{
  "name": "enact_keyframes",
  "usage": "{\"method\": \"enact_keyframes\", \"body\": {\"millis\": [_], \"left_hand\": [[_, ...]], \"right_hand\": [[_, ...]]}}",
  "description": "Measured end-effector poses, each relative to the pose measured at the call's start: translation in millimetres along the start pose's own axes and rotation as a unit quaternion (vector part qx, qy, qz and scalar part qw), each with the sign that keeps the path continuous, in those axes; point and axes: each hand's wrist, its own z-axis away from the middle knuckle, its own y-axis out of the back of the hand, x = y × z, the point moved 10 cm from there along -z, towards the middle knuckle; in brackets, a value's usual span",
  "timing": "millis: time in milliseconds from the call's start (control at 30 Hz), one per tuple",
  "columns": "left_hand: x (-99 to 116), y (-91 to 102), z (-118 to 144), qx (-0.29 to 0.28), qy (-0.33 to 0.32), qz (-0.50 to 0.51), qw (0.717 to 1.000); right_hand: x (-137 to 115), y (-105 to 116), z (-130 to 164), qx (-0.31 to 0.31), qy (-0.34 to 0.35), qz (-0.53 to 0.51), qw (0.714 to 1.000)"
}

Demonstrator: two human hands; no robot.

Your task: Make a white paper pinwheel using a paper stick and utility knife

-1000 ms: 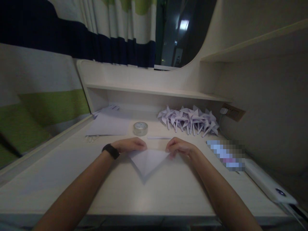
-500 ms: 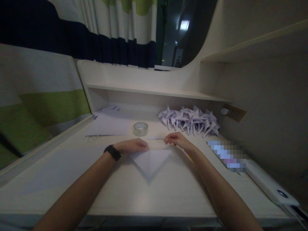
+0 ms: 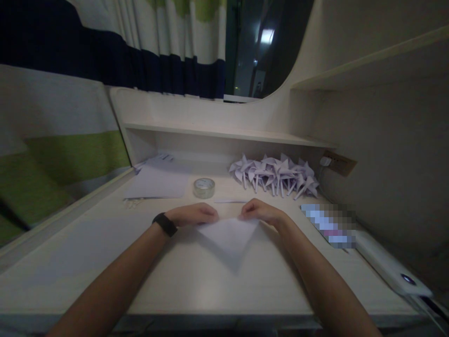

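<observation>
The right hand (image 3: 261, 213) has come back from the paper strip (image 3: 226, 201) – now both it and the left hand (image 3: 191, 214) pinch the folded paper triangle (image 3: 229, 236), lifting it slightly off the counter (image 3: 182, 281).

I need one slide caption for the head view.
Left hand and right hand hold a pale triangular folded paper above the white desk.
</observation>
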Motion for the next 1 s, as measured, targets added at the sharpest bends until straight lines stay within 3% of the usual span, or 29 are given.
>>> {"method": "enact_keyframes", "body": {"millis": [167, 300, 467, 633, 800, 1000], "left_hand": [[-19, 5.5, 4, -0.003, 0.042, 0.106, 0.993], [-23, 17.7, 10, 0.023, 0.048, 0.117, 0.992], [-19, 38.2, 18, 0.081, 0.051, 0.114, 0.989], [-44, 51.2, 16, 0.162, 0.085, 0.188, 0.965], [-53, 40.0, 1, 0.190, 0.060, 0.295, 0.935], [-46, 23.3, -13, 0.159, 0.032, 0.381, 0.910]], "right_hand": [[15, 28, 6, 0.045, -0.026, -0.066, 0.996], [20, 41, 8, 0.065, -0.026, -0.066, 0.995], [21, 58, 10, 0.115, -0.011, -0.089, 0.989], [22, 73, 10, 0.209, 0.006, -0.177, 0.962], [17, 59, 1, 0.237, 0.040, -0.228, 0.943], [23, 27, -19, 0.220, 0.043, -0.286, 0.932]]}}
